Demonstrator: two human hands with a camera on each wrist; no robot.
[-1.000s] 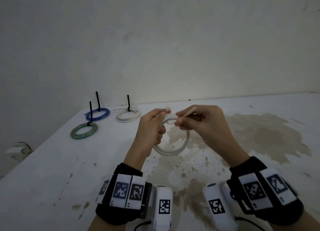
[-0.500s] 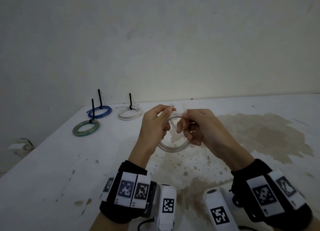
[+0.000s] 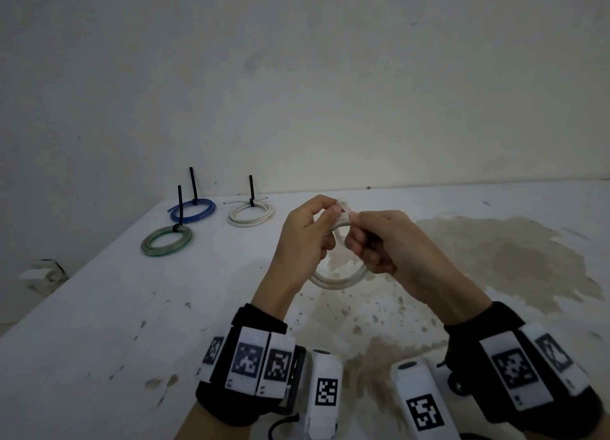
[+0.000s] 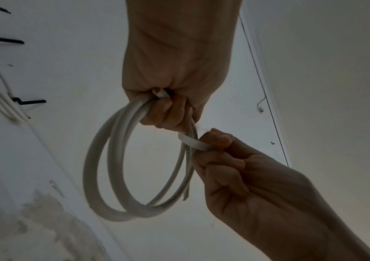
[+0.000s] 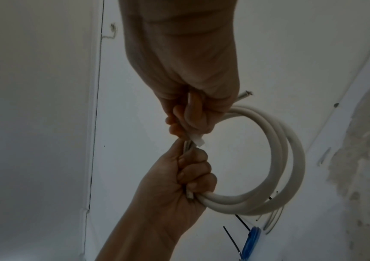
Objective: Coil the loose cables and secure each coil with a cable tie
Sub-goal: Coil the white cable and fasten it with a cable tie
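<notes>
Above the table: your two hands hold a white cable coil (image 3: 340, 279) in the air over the stained patch (image 3: 495, 251) of the table (image 3: 99, 340).
Left hand: your left hand (image 3: 305, 238) grips the coil at its top, fingers (image 4: 163, 113) curled round the gathered strands (the wrist view shows two full loops hanging from the fist).
Right hand: your right hand (image 3: 383, 241) is just beside the left, thumb and forefinger pinching a white cable tie (image 4: 194, 143) where it crosses the strands; the other fingers (image 4: 221, 169) are curled into the palm.
Cable tie: its flat strap bends round the strands of the coil; whether it is locked, you cannot tell from these views.
Coil: it hangs below both hands, apart from the table, with one cut end (image 5: 245, 94) sticking out past your right hand.
Beyond the coil, toward the wall: a tied white coil (image 3: 251, 214) lies on the table.
Further left of that: a blue coil (image 3: 192, 211) and a green coil (image 3: 166, 240), each with a black tie tail (image 3: 193, 183) standing upright.
Wrists: black bands with printed markers (image 3: 247, 360) sit on both.
</notes>
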